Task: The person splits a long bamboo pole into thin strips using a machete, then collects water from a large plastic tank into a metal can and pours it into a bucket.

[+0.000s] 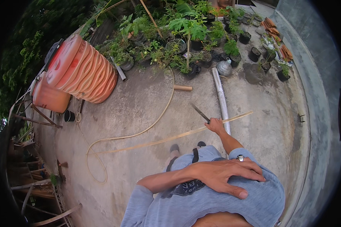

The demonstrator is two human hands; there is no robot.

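Observation:
My right hand (216,125) is stretched out over the concrete floor, shut on a knife (199,112) whose dark blade points up and left. A long thin bamboo strip (159,141) runs across the floor and passes right at this hand; I cannot tell whether the hand holds it too. My left hand (225,176) lies flat on my grey-blue shirt (261,204) with fingers spread, holding nothing. A ring (240,157) shows at one finger. My sandalled feet (174,148) stand just below the strip.
A big ribbed orange tank (81,70) lies on its side at the left. Potted plants (189,30) line the back. A white pipe (219,94), a pale hose (140,132), a short wooden handle (183,87) and a grey jug (224,68) lie on the floor. A concrete wall (314,75) curves at the right.

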